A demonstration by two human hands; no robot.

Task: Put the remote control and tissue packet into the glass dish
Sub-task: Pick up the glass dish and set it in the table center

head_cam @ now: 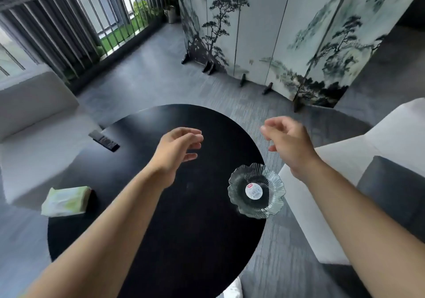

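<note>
A ribbed, flower-shaped glass dish (273,182) with a round sticker in its middle stands at the right edge of the round black table (195,240). Nothing else lies in the dish. A dark remote control (104,140) lies at the table's far left edge. Near the left edge, closer to me, rests a pale green and white tissue packet (65,201). My left hand (178,151) hovers over the table's middle with fingers apart, holding nothing. Beyond and above the dish, my right hand (288,142) floats with loosely curled fingers, also holding nothing.
White sofa seats flank the table: one on the left (32,104), one on the right (345,159) with a dark cushion (395,194). A painted folding screen (276,33) stands on the grey floor behind. A railing (69,21) runs along the back left.
</note>
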